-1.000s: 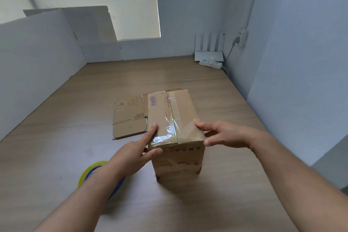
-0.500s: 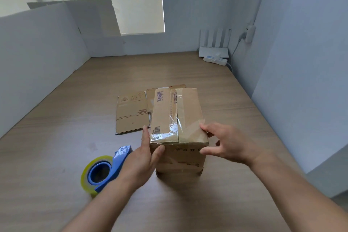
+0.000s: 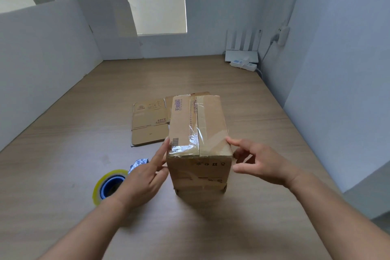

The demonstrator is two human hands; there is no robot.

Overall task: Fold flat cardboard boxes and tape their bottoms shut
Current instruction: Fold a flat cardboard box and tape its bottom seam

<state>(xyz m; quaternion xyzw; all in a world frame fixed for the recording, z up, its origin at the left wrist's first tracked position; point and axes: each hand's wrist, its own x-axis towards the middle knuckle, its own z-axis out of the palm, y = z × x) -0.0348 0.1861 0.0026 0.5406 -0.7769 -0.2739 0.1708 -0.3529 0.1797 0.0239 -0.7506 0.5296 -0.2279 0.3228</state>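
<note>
Reaching in from the near edge of the wooden table [image 3: 211,230], two bare forearms end in hands set either side of an upright cardboard box [image 3: 211,124] that stands about the middle of the table. The left hand [image 3: 143,177] has its fingers straight and loosely apart, the index fingertip touching the box's top left edge near the front corner; it holds nothing. The right hand [image 3: 266,164] is spread and relaxed, its index fingertip touching the top right edge of the box and the other fingers just off the right side; it holds nothing either. Just beside the left hand, toward the table's left, lies a roll of clear tape [image 3: 99,188] on a blue dispenser, partly hidden by the wrist. The box's near face carries a row of small dark handling symbols, too small to read. On its top face the two flaps meet along a seam covered by a strip of clear tape [image 3: 196,137] that folds over the near edge; a barcode sits under the tape at the near left corner, and purple Chinese characters run lengthwise on the left flap and beside the seam. Behind the box and to its left a flat cardboard box [image 3: 147,124] lies on the table with small printed marks I cannot read. At the far right corner stand a white router [image 3: 242,53] and a power strip [image 3: 243,65]. White boards [image 3: 48,53] line the left edge and far left corner.
</note>
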